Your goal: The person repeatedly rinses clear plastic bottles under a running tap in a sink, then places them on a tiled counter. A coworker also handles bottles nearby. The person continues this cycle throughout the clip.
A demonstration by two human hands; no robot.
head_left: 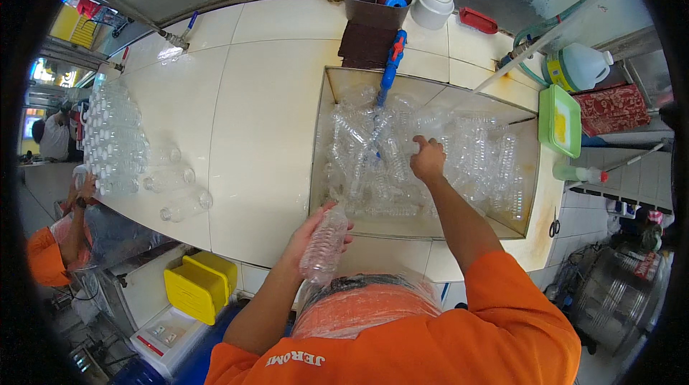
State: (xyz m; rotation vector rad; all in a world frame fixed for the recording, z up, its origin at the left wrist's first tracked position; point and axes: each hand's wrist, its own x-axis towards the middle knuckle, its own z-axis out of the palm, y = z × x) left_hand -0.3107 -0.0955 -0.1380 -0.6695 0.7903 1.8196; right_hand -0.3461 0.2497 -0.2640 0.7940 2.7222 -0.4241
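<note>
Sink point(319, 170) brims with clear bottles point(380, 155); left hand point(316, 231) holds one.

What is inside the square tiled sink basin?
The sink basin is full of clear plastic bottles, with the right hand reaching among them. They cover its bottom, so any water cannot be judged.

Left hand point(316, 231) gripping, fingers curled; right hand point(428, 159) extended, seemingly closed.
</note>
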